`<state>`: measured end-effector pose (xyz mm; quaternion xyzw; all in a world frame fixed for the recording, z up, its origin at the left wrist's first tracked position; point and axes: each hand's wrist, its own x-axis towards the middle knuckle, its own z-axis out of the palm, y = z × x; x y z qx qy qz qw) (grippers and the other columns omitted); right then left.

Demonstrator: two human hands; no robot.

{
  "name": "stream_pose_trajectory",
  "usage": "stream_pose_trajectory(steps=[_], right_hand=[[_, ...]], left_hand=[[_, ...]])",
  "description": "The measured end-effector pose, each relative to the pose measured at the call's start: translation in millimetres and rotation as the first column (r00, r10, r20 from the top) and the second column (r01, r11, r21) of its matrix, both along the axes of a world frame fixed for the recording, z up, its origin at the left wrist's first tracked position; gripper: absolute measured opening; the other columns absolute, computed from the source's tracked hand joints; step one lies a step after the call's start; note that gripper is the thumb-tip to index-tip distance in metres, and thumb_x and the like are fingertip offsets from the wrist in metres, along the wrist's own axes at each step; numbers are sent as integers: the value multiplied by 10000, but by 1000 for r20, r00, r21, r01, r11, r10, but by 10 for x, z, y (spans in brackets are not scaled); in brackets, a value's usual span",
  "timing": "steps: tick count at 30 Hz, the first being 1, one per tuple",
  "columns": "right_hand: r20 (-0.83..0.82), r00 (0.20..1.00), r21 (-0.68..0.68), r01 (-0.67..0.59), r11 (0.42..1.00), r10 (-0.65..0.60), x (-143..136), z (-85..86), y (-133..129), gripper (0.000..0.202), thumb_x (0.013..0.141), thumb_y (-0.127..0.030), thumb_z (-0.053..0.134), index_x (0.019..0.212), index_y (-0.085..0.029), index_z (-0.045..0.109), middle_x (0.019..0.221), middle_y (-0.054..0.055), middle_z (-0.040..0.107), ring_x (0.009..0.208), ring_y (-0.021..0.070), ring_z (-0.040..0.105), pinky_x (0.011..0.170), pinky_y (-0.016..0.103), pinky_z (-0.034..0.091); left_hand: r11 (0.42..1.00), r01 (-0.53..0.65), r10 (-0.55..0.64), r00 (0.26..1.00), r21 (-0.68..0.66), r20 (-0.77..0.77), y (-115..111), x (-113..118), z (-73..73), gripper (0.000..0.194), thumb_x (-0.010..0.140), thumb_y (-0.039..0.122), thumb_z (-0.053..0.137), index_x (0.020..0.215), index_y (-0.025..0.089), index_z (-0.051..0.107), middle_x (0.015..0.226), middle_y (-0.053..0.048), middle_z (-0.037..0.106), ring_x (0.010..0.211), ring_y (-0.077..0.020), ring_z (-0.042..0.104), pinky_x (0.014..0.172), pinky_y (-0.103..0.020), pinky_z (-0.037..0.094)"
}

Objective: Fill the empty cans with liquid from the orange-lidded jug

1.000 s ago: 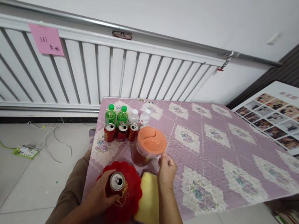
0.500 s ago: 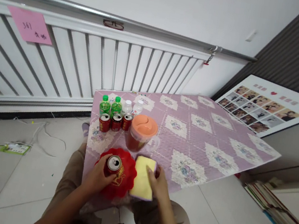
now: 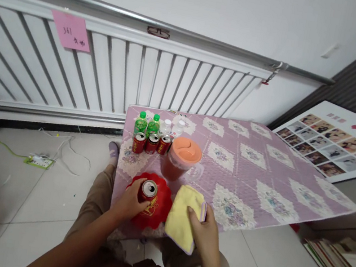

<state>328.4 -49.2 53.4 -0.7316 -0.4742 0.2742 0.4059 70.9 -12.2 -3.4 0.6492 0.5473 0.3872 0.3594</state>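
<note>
One table (image 3: 244, 163), spread with a purple quilted cover, carries everything here; it stands against a white slatted radiator (image 3: 113, 72), and a photo board (image 3: 333, 146) leans against the wall to the right. On the near left part of the table a red scalloped plate (image 3: 157, 214) lies flat, and a red can (image 3: 148, 191) stands upright on it, its opened top facing up. The left hand (image 3: 130, 201) is wrapped around the can from the left side. Just right of the plate, at the near edge, the right hand (image 3: 204, 231) pinches a yellow cloth (image 3: 183, 214), fingers on top, with the cloth drooping over the table's edge; its long side runs away from the person. The two hands are near each other, with the plate's rim between them. Just behind plate and cloth stands an orange-lidded pitcher (image 3: 182, 159), holding a reddish drink. Beyond it, at the far left corner, three red cans (image 3: 151, 143) stand in a row before four small bottles (image 3: 157, 125), well clear of both hands.
</note>
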Motion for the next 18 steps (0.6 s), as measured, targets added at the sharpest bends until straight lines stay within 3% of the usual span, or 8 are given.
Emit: stream_pose_trajectory(steps=[3, 5, 7, 10, 14, 16, 18], right_hand=[[240, 965, 208, -161, 965, 109, -61, 269, 60, 404, 738, -459, 641, 1059, -214, 647, 1181, 129, 642, 1137, 304, 595, 986, 457, 474], [376, 894, 233, -344, 910, 242, -139, 427, 150, 369, 774, -380, 606, 1100, -209, 632, 1264, 141, 606, 1195, 300, 561, 1026, 469, 441], [475, 795, 159, -498, 853, 376, -263, 564, 251, 420, 818, -291, 554, 1226, -194, 576, 1263, 139, 619, 1161, 283, 582, 1002, 457, 457], [605, 642, 26, -607, 795, 471, -518, 730, 383, 556, 837, -167, 515, 1391, -187, 471, 1306, 133, 607, 1123, 276, 582, 954, 428, 475], [694, 416, -147, -718, 681, 588, -834, 837, 517, 572, 808, -42, 508, 1345, -233, 548, 1320, 96, 604, 1059, 261, 555, 906, 397, 476], [693, 367, -169, -754, 635, 620, -909, 827, 590, 523, 813, -27, 503, 1289, -224, 594, 1311, 92, 616, 1037, 257, 540, 904, 399, 471], [681, 367, -133, -789, 600, 634, -908, 785, 673, 491, 821, -22, 496, 1261, -211, 611, 1295, 91, 635, 1032, 252, 531, 914, 403, 460]], left_hand=[[1000, 3, -3, 1000, -12, -16, -8, 0, 38, 711, 697, 178, 731, 1344, 205, 436, 1381, -118, 549, 1292, -295, 524, 1118, -508, 392], [1000, 1, -2, 1000, -8, -22, -15, 1, 74, 704, 705, 184, 730, 1344, 206, 437, 1372, -114, 556, 1275, -294, 536, 1110, -505, 399], [1000, -5, 5, 1000, -1, -27, -23, 1, 116, 701, 705, 177, 729, 1343, 205, 439, 1363, -112, 563, 1260, -293, 546, 1102, -499, 406], [1000, -10, 10, 999, -13, -49, -31, -3, 163, 687, 706, 187, 732, 1333, 196, 451, 1342, -116, 580, 1233, -299, 562, 1082, -500, 419], [1000, 3, -4, 998, -5, -55, -23, -1, 158, 681, 715, 220, 739, 1332, 199, 451, 1322, -117, 594, 1217, -301, 576, 1060, -504, 429], [1000, 1, -1, 999, 6, -46, -16, 6, 142, 690, 713, 211, 737, 1335, 196, 439, 1322, -119, 594, 1226, -303, 571, 1055, -505, 429], [1000, 1, -1, 999, 3, -45, -9, 12, 133, 695, 708, 195, 736, 1334, 197, 433, 1321, -119, 598, 1217, -305, 576, 1044, -504, 432]])
